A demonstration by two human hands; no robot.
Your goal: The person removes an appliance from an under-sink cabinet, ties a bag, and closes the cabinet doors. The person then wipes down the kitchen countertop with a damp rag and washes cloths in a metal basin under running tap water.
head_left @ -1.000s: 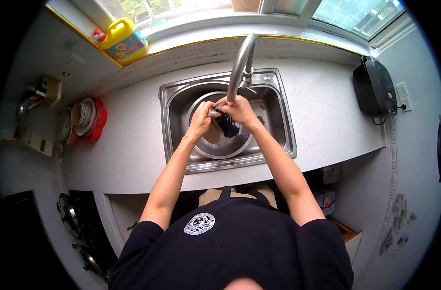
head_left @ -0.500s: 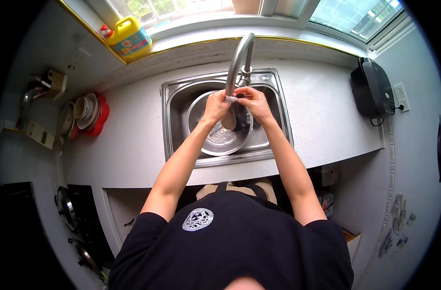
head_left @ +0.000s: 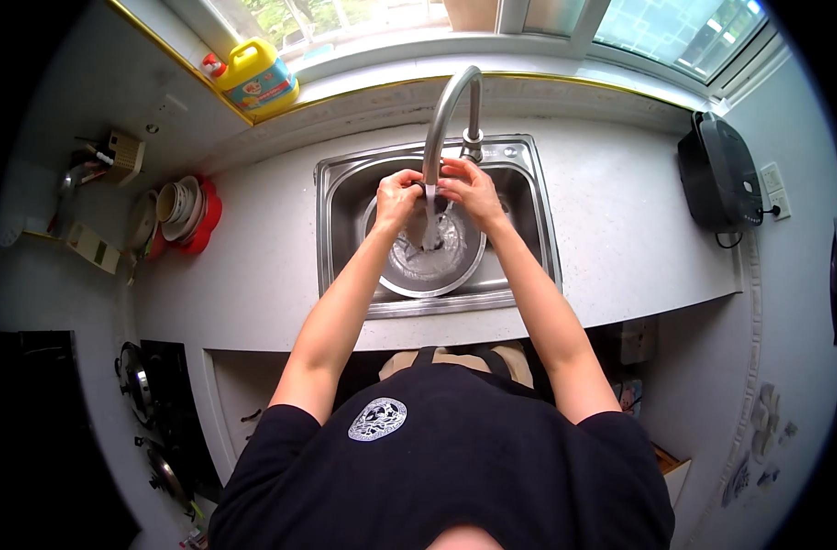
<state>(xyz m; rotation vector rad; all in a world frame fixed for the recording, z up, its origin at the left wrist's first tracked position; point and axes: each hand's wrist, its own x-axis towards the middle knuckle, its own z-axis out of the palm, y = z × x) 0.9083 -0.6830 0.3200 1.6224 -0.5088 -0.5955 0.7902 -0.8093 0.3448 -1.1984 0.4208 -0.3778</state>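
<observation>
Under the faucet (head_left: 436,128), dark item (head_left: 441,205), axis unclear.

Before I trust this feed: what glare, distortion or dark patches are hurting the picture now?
Head view: left window pane looks overexposed; fisheye distortion bows the front edge of the counter, and corners are black. Head view: bright highlights speckle the bowl under the water stream; detail between left hand and right hand is too small and dark to tell.
</observation>
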